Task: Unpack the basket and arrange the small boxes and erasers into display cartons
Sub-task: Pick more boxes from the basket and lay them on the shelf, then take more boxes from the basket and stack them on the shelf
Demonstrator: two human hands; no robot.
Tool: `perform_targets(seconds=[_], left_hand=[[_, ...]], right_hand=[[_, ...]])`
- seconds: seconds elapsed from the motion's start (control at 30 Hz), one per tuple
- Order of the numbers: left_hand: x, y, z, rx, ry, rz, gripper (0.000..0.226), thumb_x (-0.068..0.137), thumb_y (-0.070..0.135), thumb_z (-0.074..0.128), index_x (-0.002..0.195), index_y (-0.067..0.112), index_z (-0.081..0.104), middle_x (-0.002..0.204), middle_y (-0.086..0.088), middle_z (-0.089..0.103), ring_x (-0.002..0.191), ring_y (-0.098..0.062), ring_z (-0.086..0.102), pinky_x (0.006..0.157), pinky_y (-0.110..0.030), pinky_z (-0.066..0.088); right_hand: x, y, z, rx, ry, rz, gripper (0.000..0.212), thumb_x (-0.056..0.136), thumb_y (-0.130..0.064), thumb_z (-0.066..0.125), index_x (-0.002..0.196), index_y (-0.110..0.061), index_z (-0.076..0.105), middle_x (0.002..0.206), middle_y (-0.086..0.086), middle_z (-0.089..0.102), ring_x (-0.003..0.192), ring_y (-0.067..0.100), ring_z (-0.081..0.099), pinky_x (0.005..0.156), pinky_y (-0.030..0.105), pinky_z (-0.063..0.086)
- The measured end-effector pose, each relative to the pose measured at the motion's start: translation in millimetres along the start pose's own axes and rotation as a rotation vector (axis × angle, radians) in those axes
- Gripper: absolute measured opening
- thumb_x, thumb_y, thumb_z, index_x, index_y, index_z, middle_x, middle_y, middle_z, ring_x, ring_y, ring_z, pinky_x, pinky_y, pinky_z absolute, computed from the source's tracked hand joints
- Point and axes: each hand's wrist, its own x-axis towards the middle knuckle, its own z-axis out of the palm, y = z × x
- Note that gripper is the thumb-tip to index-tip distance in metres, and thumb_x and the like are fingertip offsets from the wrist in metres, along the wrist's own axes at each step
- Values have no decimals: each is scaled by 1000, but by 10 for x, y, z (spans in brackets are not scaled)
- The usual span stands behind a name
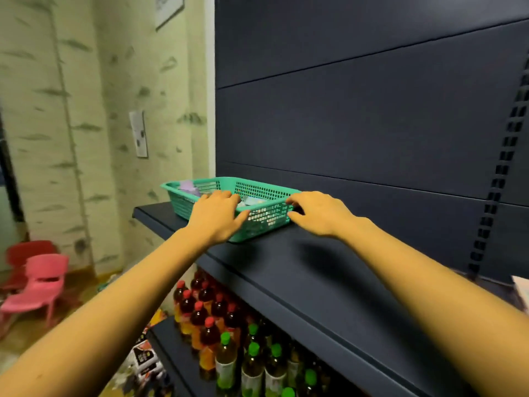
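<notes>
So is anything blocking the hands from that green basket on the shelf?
Nothing visible does. The left hand grips the near rim of the green basket, and the right hand pinches its right corner.

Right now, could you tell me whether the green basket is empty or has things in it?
Not empty: the basket holds a purple packet and pale items; how full, cannot tell.

Dim warm light, soft blur, bowed edges; right hand (320,213) shadows shelf (329,285).

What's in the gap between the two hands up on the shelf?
The near mesh wall of the green basket fills the stretch between the left hand and right hand, seen in the head view.
</notes>
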Motion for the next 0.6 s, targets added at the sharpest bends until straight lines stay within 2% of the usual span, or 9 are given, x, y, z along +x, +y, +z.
perform_targets(seconds=[0.17, 0.3, 0.6], left_hand=[[18, -890, 49, 9, -18, -7, 46, 96, 44, 36, 130, 15, 47, 135, -9, 50, 125, -27, 45, 98, -38, 37], [94, -1422, 106, 25, -54, -10, 47, 96, 46, 34, 126, 13, 49, 132, -11, 52, 121, -28, 47, 95, -38, 39], [517, -2195, 440, -68, -38, -19, 45, 96, 45, 37, 123, 13, 52, 127, -9, 56, 114, -26, 51, 88, -37, 44]], right_hand=[[688, -597, 143, -8, -11, -1, 38, 96, -35, 41, 132, -24, 50, 137, 1, 51, 122, 27, 49, 94, 41, 43], [1140, -894, 212, 3, -36, 44, 34, 95, -30, 41, 126, -25, 55, 133, 2, 55, 116, 28, 53, 94, 42, 46], [1960, -1165, 530, -65, -145, 77, 34, 96, -29, 42, 127, -22, 55, 133, 4, 55, 114, 27, 55, 93, 42, 48]])
